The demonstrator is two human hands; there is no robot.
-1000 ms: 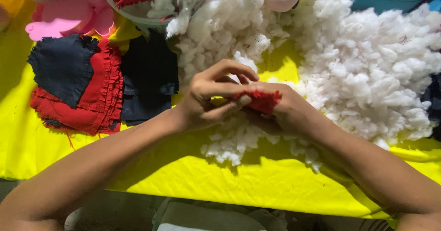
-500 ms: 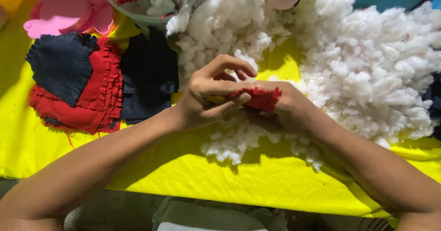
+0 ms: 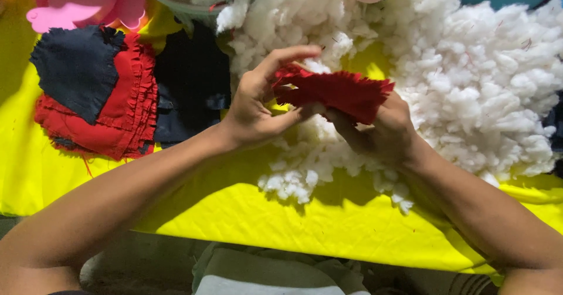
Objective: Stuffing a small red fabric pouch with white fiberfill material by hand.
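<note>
1. Above the yellow cloth [image 3: 246, 213] on the counter, just over the white stuffing [image 3: 469, 78], your two hands hold a red fabric piece [image 3: 340, 92].
2. Your left hand [image 3: 258, 110] pinches its left end between thumb and fingers; your right hand [image 3: 384, 128] closes on the right end from beneath.
3. It looks light, soft and floppy, with frayed edges, so you'd best grip inside the fringe.
4. Its long axis runs left to right, the right end slightly nearer you.
</note>
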